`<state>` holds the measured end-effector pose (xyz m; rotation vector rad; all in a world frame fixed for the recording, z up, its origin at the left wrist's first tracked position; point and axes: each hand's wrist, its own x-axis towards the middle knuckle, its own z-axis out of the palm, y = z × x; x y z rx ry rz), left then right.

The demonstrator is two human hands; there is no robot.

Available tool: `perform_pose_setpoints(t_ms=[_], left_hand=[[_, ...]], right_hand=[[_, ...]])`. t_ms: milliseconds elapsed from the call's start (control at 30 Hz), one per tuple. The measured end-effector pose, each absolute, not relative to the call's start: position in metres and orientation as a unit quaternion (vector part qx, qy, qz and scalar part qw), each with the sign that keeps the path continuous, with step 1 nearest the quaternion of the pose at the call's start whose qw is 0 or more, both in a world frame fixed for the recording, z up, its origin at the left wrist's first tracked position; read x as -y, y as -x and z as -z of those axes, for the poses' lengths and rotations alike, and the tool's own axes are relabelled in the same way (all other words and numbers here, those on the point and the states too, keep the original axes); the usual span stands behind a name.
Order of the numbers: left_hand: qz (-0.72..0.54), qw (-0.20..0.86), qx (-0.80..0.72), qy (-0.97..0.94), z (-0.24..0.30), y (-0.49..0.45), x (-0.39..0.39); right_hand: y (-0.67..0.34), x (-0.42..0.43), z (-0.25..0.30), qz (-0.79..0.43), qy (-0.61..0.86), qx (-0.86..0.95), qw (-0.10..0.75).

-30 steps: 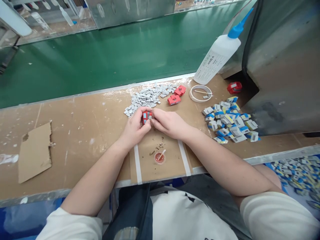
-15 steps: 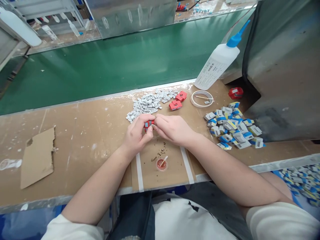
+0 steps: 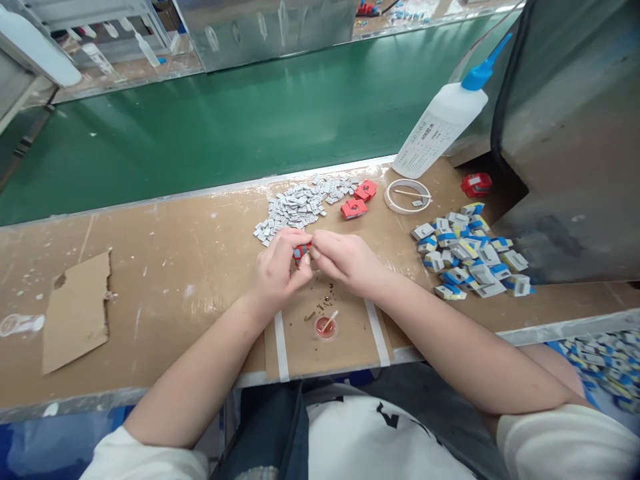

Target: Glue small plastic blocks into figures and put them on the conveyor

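Here at the near edge, a small clear cup (image 3: 325, 339) of red liquid sits on a brown sheet (image 3: 300, 357) between two white strips, a white-ended stick (image 3: 331, 320) leaning in it, with dark crumbs (image 3: 325, 301) scattered just beyond. And on to the hands, meeting right over the far part of that sheet! The left hand (image 3: 280, 272) has a small red piece (image 3: 301, 253) with bluish panels gripped between thumb and fingers; the right hand (image 3: 350, 263) has its fingertips drawn closed against the piece's right end, though whether they pinch it or something smaller, I cannot tell. Fingers block most of the view of that piece. Off to the left, a torn cardboard flap (image 3: 77, 317) lies flat, well apart. Over to the right, a heap of grey, blue and yellow blocks (image 3: 473, 257), clear of the right forearm. Just past the knuckles, a spread of small grey tiles (image 3: 295, 208), the left fingers cutting across its near edge in view, and two red blocks (image 3: 354, 209) at its right end. Next along, a white ring (image 3: 407, 211) with a thin stick inside, another red block (image 3: 476, 185) by the metal housing (image 3: 585, 147), then a tilted white bottle (image 3: 440, 130) with a blue nozzle, and beyond it all, the green belt (image 3: 200, 127).
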<state>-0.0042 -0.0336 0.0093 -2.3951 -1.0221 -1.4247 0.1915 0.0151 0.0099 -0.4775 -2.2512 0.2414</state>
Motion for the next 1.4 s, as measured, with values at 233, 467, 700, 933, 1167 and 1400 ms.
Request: perform_pose_setpoints(t_ms=[233, 467, 700, 933, 1167, 1400], left_hand=[[0.573, -0.351, 0.395, 0.626, -0.01, -0.004, 0.023], [0.547, -0.605, 0.326, 0.478, -0.022, 0.0, 0.018], [0.523, -0.598, 0.315, 0.519, -0.016, 0.005, 0.015], [0.536, -0.394, 0.351, 0.659, -0.011, 0.008, 0.015], [0.524, -0.153, 0.354, 0.759, -0.011, 0.008, 0.022], [0.537, -0.163, 0.357, 0.747, -0.007, 0.011, 0.018]], right_hand=[[-0.197, -0.02, -0.02, -0.248, 0.215, 0.859, 0.393], [-0.195, -0.021, -0.013, -0.192, 0.234, 0.845, 0.441], [-0.196, -0.016, -0.018, -0.204, 0.235, 0.859, 0.406], [-0.197, -0.016, -0.018, -0.116, 0.234, 0.879, 0.4], [-0.196, -0.022, -0.015, 0.021, 0.264, 0.896, 0.356], [-0.196, -0.024, -0.015, 0.037, 0.282, 0.873, 0.396]])
